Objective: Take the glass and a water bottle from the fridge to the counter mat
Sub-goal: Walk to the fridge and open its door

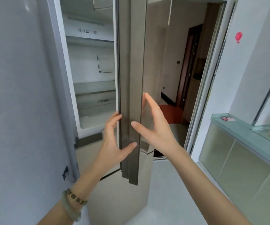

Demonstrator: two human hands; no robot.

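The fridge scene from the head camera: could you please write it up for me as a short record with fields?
fridge door: right door partly open, seen edge-on
fridge interior: shelves in the visible gap look bare
glass and water bottle: not in view
left hand: open, fingers curled on the door's inner edge, bracelets on the wrist
right hand: open, fingers spread at the door's outer face; contact unclear
surroundings: glass-topped counter at right, red hook on the wall
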